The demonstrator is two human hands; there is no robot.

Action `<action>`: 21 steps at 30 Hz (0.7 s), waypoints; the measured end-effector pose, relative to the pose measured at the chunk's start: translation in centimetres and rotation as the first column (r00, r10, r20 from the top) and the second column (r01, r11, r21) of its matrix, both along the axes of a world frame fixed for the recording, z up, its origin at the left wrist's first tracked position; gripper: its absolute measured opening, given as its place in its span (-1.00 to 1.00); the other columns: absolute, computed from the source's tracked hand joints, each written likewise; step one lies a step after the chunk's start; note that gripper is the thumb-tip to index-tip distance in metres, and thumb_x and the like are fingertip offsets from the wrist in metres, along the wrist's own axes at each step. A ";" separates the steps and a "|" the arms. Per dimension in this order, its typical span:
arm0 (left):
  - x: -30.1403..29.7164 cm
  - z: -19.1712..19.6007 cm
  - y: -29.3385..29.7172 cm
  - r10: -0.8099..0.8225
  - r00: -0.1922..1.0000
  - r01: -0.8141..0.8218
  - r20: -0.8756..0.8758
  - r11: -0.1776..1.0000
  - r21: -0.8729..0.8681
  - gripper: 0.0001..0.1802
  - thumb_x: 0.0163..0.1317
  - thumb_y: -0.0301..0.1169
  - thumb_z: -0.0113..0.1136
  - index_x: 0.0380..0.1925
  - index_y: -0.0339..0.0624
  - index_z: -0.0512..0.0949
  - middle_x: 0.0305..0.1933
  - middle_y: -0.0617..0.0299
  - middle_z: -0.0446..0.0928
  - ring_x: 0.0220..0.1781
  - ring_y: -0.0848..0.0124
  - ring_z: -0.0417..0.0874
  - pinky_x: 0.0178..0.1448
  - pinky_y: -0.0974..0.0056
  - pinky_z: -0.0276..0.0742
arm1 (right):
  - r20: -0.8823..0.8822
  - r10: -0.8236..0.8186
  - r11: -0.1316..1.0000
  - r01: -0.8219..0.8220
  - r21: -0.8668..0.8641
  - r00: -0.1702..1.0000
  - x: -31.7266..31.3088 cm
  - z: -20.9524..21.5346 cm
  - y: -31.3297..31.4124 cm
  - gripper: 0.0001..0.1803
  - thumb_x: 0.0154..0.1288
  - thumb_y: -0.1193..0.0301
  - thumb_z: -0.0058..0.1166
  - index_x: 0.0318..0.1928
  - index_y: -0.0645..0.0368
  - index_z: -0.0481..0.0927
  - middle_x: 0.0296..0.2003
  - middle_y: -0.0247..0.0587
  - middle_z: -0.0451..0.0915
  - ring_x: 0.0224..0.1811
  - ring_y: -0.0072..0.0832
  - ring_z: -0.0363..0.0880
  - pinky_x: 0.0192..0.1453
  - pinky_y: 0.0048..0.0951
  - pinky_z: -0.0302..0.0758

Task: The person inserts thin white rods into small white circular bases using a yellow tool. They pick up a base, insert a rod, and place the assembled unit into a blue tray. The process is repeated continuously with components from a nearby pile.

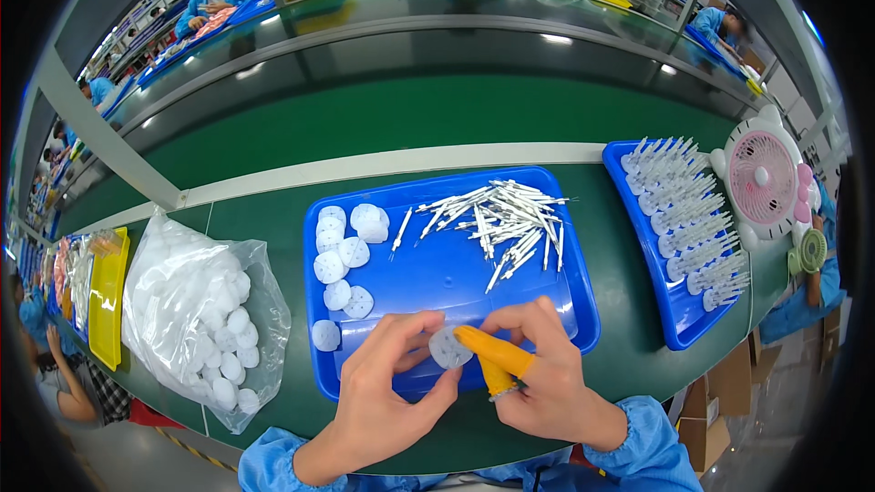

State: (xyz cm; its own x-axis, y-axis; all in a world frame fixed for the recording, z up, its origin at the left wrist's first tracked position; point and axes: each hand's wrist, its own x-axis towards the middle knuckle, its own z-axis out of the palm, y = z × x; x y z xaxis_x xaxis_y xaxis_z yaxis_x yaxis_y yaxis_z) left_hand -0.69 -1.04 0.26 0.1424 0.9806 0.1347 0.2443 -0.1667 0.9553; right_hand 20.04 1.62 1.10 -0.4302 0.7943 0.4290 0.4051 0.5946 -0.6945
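Note:
Above the near edge of a blue tray [419, 305], my left hand [383, 392] pinches a round, pale white plastic disc [445, 352] by its edge. Two fingers of my right hand [556, 387] wear yellow finger covers. One covered finger presses on the disc's right edge; whether a small part sits between those fingers is hidden. Thin white sticks with wire-like ends [510, 223] lie in a loose heap at the tray's far right, one [402, 230] apart from them. Several similar discs [330, 266] are spread along the tray's left side.
A clear plastic bag [196, 310] full of discs lies to the left, beside a yellow tray [109, 296]. At right, another blue tray [679, 323] holds rows of discs with upright sticks, near a pink-and-white fan [764, 178]. Co-workers [214, 0] sit beyond the green table.

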 end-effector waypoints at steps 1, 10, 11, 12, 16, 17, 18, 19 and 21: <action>0.1 0.0 0.0 0.020 1.000 -0.020 0.001 1.000 0.000 -0.37 0.16 -0.74 0.45 0.27 -0.36 0.51 0.17 0.04 0.55 0.22 0.19 0.78 0.24 0.19 0.80 | -0.002 0.009 1.000 -0.009 -0.005 1.000 0.0 -0.1 0.1 -0.45 -0.23 0.72 0.23 -0.05 0.42 0.80 -0.04 -0.10 0.60 -0.20 -0.21 0.44 -0.17 -0.26 0.46; 0.3 -0.3 0.1 0.063 0.998 -0.063 0.013 0.998 0.003 -0.36 0.13 -0.65 0.52 0.25 -0.30 0.55 0.10 0.03 0.65 0.10 0.18 0.83 0.18 0.17 0.82 | 0.004 0.000 1.000 0.000 -0.013 1.000 1.0 -0.2 -0.3 -0.46 -0.25 0.71 0.22 -0.07 0.42 0.81 -0.03 -0.10 0.60 -0.21 -0.22 0.44 -0.23 -0.31 0.48; 0.3 -0.3 0.1 0.061 0.998 -0.061 0.010 0.998 0.006 -0.36 0.13 -0.65 0.52 0.25 -0.30 0.55 0.10 0.03 0.65 0.10 0.18 0.83 0.18 0.17 0.82 | 0.007 -0.008 1.000 0.008 -0.005 1.000 1.0 -0.2 -0.3 -0.46 -0.25 0.71 0.22 -0.09 0.43 0.80 -0.03 -0.10 0.60 -0.20 -0.21 0.44 -0.23 -0.30 0.48; 0.3 -0.2 0.1 0.061 0.998 -0.061 0.004 0.998 0.009 -0.36 0.13 -0.65 0.53 0.25 -0.29 0.55 0.10 0.03 0.65 0.11 0.18 0.83 0.18 0.17 0.82 | 0.007 -0.013 1.000 0.013 0.003 1.000 0.8 -0.1 -0.2 -0.47 -0.25 0.71 0.22 -0.10 0.43 0.80 -0.03 -0.09 0.60 -0.19 -0.21 0.44 -0.23 -0.30 0.48; 0.2 -0.3 0.0 0.068 0.998 -0.068 -0.016 0.998 0.002 -0.36 0.13 -0.65 0.53 0.26 -0.29 0.55 0.10 0.03 0.65 0.11 0.18 0.83 0.19 0.18 0.82 | 0.038 0.032 0.999 -0.032 0.001 0.999 1.0 -0.5 -0.3 -0.50 -0.26 0.72 0.24 -0.13 0.44 0.79 -0.02 -0.07 0.60 -0.16 -0.19 0.45 -0.21 -0.28 0.48; 0.3 -0.1 0.0 0.064 0.998 -0.064 -0.020 0.998 0.003 -0.35 0.13 -0.65 0.52 0.26 -0.29 0.55 0.10 0.03 0.65 0.11 0.18 0.83 0.20 0.18 0.81 | 0.021 0.032 0.999 -0.032 -0.001 0.999 0.9 -0.3 -0.3 -0.51 -0.25 0.72 0.24 -0.13 0.45 0.79 -0.02 -0.06 0.60 -0.16 -0.18 0.45 -0.20 -0.27 0.48; 0.4 -0.1 0.1 0.058 0.998 -0.058 -0.024 0.998 0.001 -0.35 0.13 -0.65 0.52 0.26 -0.29 0.55 0.10 0.02 0.65 0.11 0.18 0.83 0.20 0.18 0.81 | 0.005 0.031 1.000 -0.031 -0.004 1.000 0.9 0.0 -0.4 -0.51 -0.25 0.72 0.25 -0.14 0.45 0.79 -0.02 -0.05 0.60 -0.16 -0.17 0.45 -0.20 -0.26 0.48; 0.4 0.0 0.0 0.041 0.998 -0.041 -0.042 0.999 0.004 -0.35 0.13 -0.68 0.51 0.27 -0.31 0.54 0.11 0.04 0.63 0.14 0.20 0.81 0.21 0.19 0.80 | -0.011 0.030 1.000 -0.030 -0.007 0.999 0.8 0.1 -0.5 -0.52 -0.25 0.72 0.25 -0.14 0.45 0.78 -0.01 -0.05 0.60 -0.15 -0.17 0.45 -0.19 -0.25 0.48; 0.3 0.2 0.0 0.007 0.997 -0.006 -0.079 1.000 0.011 -0.33 0.13 -0.73 0.47 0.29 -0.35 0.51 0.13 0.07 0.58 0.21 0.26 0.77 0.23 0.21 0.79 | 0.011 0.026 0.999 -0.026 0.023 1.000 0.6 -0.4 -0.4 -0.52 -0.24 0.72 0.25 -0.14 0.45 0.79 -0.01 -0.05 0.60 -0.15 -0.16 0.46 -0.17 -0.24 0.48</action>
